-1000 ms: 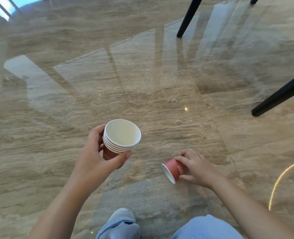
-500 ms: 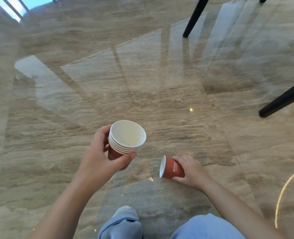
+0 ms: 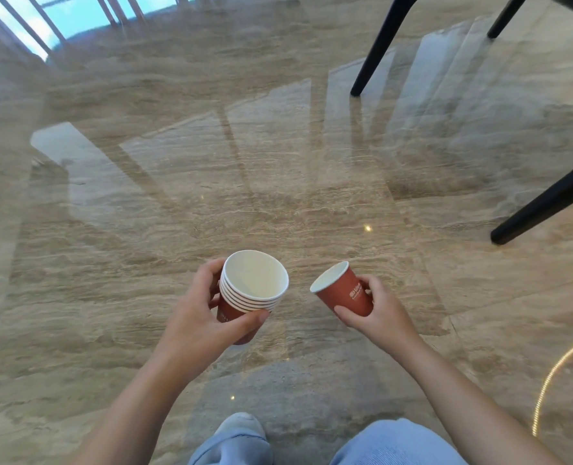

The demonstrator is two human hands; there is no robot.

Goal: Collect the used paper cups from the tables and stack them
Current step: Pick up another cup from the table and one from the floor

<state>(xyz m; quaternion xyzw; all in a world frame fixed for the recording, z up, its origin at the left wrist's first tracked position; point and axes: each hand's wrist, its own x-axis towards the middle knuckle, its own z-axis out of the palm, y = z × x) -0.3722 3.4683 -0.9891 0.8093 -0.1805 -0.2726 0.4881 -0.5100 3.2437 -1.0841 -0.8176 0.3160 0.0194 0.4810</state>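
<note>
Paper cup stack [image 3: 253, 290], made up of several nested red cups with white rims, is held above the floor just below the centre of the view, mouth upward. It is gripped by the left hand [image 3: 196, 318], whose fingers are curled round the far side and whose thumb is pressed across the near side. A single red cup [image 3: 345, 293] with white lettering is found at 3 o'clock of the stack, near it but apart. It is tilted, mouth turned toward 10 o'clock. It is pinched by the right hand [image 3: 380, 313], thumb on the near wall, fingers behind. A polished beige stone floor [image 3: 278, 162] is seen beneath. Black chair legs [image 3: 379, 45] are noted at 1 and 3 o'clock. Knees in blue jeans [image 3: 234, 441] are seen at 6 o'clock.
</note>
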